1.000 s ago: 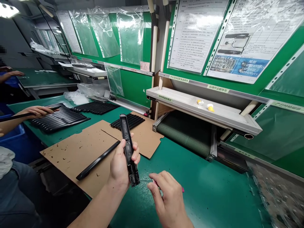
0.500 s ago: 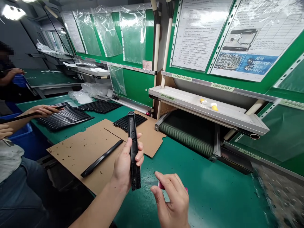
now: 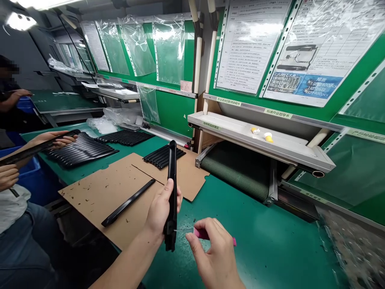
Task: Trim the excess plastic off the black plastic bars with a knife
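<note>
My left hand (image 3: 159, 208) is wrapped round a long black plastic strip (image 3: 172, 164), held upright with its narrow side towards me. In my right hand (image 3: 218, 251) a tool with a pink handle (image 3: 201, 233) is pinched between thumb and fingers. Its thin metal tip reaches left to the strip's lower end, seemingly touching it; the exact contact is too small to tell. Another black strip (image 3: 129, 202) lies alone on the brown cardboard (image 3: 90, 192), left of my hands. Beyond my left hand, several black strips (image 3: 162, 155) rest side by side.
At left a co-worker's hands (image 3: 57, 140) hold a black strip above rows of strips (image 3: 81, 148) on the green table (image 3: 258, 241). A white shelf (image 3: 288, 150) juts out above a ribbed conveyor belt (image 3: 237, 172). Clear plastic bags (image 3: 357, 245) lie at lower right.
My left hand has turned the black strip from its hollow face to its side. My right hand has shifted slightly left, bringing the tool's tip to the strip. The co-worker's strip has tilted up.
</note>
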The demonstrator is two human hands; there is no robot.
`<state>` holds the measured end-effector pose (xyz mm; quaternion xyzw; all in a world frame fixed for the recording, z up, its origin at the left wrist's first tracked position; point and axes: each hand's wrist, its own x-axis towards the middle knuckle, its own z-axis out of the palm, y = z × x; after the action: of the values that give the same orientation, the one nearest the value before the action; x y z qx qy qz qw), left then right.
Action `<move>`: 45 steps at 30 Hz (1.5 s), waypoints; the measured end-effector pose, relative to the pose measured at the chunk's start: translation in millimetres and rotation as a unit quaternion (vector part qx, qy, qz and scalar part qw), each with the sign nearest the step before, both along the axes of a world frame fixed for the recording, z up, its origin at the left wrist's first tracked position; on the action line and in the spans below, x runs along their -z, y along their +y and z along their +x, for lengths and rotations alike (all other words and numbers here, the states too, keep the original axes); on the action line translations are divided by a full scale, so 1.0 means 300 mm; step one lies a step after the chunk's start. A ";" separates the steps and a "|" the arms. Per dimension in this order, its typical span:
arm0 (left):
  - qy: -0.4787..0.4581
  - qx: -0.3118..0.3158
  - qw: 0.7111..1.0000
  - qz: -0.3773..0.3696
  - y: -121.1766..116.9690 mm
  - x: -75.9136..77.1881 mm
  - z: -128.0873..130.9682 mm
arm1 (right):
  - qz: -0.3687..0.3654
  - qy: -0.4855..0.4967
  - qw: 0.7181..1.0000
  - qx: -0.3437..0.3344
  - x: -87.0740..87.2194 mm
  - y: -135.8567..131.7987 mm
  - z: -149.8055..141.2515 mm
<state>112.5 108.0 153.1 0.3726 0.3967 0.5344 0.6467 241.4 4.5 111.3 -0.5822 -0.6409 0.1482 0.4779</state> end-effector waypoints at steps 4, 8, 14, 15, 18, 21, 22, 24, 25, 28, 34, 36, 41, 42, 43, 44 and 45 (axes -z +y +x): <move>-0.019 0.042 0.999 -0.006 -0.002 0.006 0.002 | 0.054 -0.021 0.998 -0.003 0.017 0.001 -0.007; -0.029 0.112 0.992 -0.044 -0.018 0.033 0.026 | 0.202 -0.080 0.976 0.029 0.000 0.035 0.000; 0.021 0.167 0.980 -0.105 -0.041 0.073 0.049 | 0.213 -0.040 0.972 0.088 -0.077 0.074 0.049; 0.013 0.149 0.984 -0.098 -0.034 0.070 0.041 | 0.176 -0.032 0.982 0.063 -0.079 0.065 0.049; 0.006 0.081 0.995 -0.053 -0.002 0.046 0.007 | 0.089 -0.045 0.995 -0.004 -0.062 0.031 0.026; 0.012 0.045 0.999 -0.020 0.021 0.017 -0.017 | 0.078 -0.094 0.992 -0.008 -0.034 0.016 -0.005; 0.013 0.040 0.999 -0.012 0.023 0.010 -0.020 | 0.079 -0.114 0.990 -0.003 -0.029 0.017 -0.011; 0.023 0.032 0.999 -0.001 0.018 -0.002 -0.021 | 0.077 -0.153 0.985 0.004 -0.027 0.025 -0.018; 0.030 0.027 0.999 0.002 0.013 -0.005 -0.021 | 0.073 -0.165 0.984 0.005 -0.028 0.028 -0.018; 0.048 0.015 0.999 0.012 -0.002 -0.010 -0.022 | 0.017 -0.143 0.990 -0.015 -0.034 0.024 -0.023; 0.036 -0.044 0.997 0.053 0.003 -0.013 -0.027 | -0.125 0.025 0.974 -0.186 -0.033 -0.031 -0.054; -0.027 -0.028 0.998 0.040 0.007 -0.023 -0.026 | -0.119 0.060 0.975 -0.178 -0.040 -0.027 -0.044; -0.159 0.060 0.985 0.023 0.003 -0.060 -0.030 | -0.059 -0.019 0.997 -0.052 -0.048 0.020 0.011; -0.165 0.073 0.983 0.018 0.000 -0.066 -0.032 | -0.035 -0.051 0.997 -0.040 -0.044 0.027 0.015; -0.165 0.085 0.983 0.011 -0.003 -0.071 -0.033 | -0.012 -0.081 0.996 -0.034 -0.038 0.031 0.017; -0.160 0.095 0.982 0.003 -0.008 -0.075 -0.033 | 0.011 -0.106 0.994 -0.030 -0.033 0.033 0.016; -0.154 0.105 0.982 -0.007 -0.013 -0.078 -0.032 | 0.033 -0.127 0.991 -0.024 -0.028 0.033 0.014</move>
<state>102.9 104.2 176.6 0.3207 0.2550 0.5117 0.7552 245.6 14.4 119.6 -0.5642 -0.7149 0.0633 0.4082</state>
